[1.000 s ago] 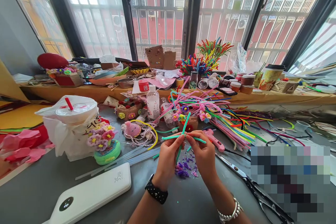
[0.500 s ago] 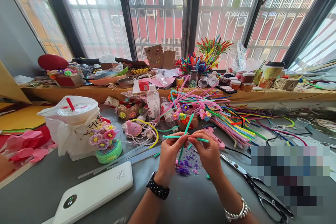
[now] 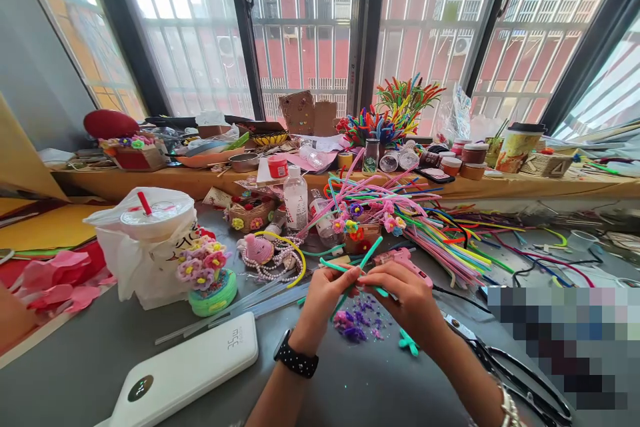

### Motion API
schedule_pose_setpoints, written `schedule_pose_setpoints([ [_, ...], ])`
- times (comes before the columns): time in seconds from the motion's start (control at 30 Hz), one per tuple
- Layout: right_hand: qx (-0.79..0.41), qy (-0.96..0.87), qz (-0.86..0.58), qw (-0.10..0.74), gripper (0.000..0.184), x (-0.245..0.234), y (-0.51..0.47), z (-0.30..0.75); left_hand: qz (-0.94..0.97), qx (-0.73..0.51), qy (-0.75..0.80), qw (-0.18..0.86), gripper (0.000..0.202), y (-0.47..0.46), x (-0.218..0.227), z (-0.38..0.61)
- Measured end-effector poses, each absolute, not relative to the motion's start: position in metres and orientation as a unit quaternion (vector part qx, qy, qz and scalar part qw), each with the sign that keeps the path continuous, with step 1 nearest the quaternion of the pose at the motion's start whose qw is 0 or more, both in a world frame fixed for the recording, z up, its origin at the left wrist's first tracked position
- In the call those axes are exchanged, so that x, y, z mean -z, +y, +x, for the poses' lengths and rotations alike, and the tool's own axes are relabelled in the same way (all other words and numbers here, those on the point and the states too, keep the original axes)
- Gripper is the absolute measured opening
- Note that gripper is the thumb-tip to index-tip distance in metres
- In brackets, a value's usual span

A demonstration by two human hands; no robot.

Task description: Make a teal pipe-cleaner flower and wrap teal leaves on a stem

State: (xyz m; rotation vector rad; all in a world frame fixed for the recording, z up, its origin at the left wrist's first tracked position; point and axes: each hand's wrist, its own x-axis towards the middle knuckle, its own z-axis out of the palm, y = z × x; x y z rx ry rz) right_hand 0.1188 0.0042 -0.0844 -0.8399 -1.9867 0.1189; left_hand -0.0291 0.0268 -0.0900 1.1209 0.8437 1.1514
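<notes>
My left hand (image 3: 320, 300) pinches the crossed green stems (image 3: 371, 253) between thumb and fingers; my right hand (image 3: 414, 298) pinches them near the crossing, just beside it. One stem's long axis slants from below my left fingers, up and away to the right; the other runs from over my left hand, down toward my right. Purple scraps (image 3: 354, 333) lie on the counter (image 3: 350, 397) between my wrists, a green knotted piece (image 3: 409, 342) beside my right.

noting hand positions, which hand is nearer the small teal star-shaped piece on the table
Right. The right hand is just above the teal piece in the picture; the left hand is farther off, to the piece's left.
</notes>
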Motion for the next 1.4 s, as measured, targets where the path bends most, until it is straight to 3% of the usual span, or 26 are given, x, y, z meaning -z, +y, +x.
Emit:
schedule_pose_setpoints([
  [0.2, 0.005, -0.906, -0.305, 0.294, 0.022, 0.057, 0.011, 0.125, 0.593, -0.434, 0.383, 0.560, 0.017, 0.028, 0.089, -0.033],
  [0.37, -0.063, -0.905, -0.352, 0.230, 0.015, 0.045, 0.019, 0.131, 0.636, -0.400, 0.379, 0.541, 0.016, 0.026, 0.091, -0.031],
  [0.6, -0.213, -0.854, -0.420, 0.221, 0.023, 0.047, 0.026, 0.142, 0.752, -0.276, 0.333, 0.498, 0.012, 0.026, 0.094, -0.034],
  [0.83, -0.336, -0.812, -0.416, 0.232, 0.030, 0.048, 0.032, 0.145, 0.805, -0.240, 0.321, 0.437, 0.023, 0.016, 0.086, -0.034],
  [1.13, -0.301, -0.816, -0.434, 0.236, 0.030, 0.061, 0.035, 0.147, 0.805, -0.274, 0.370, 0.374, 0.020, 0.020, 0.096, -0.027],
  [1.27, -0.231, -0.850, -0.423, 0.212, 0.030, 0.062, 0.035, 0.144, 0.818, -0.256, 0.380, 0.349, 0.020, 0.021, 0.098, -0.027],
  [1.4, -0.180, -0.904, -0.346, 0.178, 0.022, 0.061, 0.033, 0.142, 0.803, -0.209, 0.379, 0.411, 0.013, 0.020, 0.100, -0.030],
])
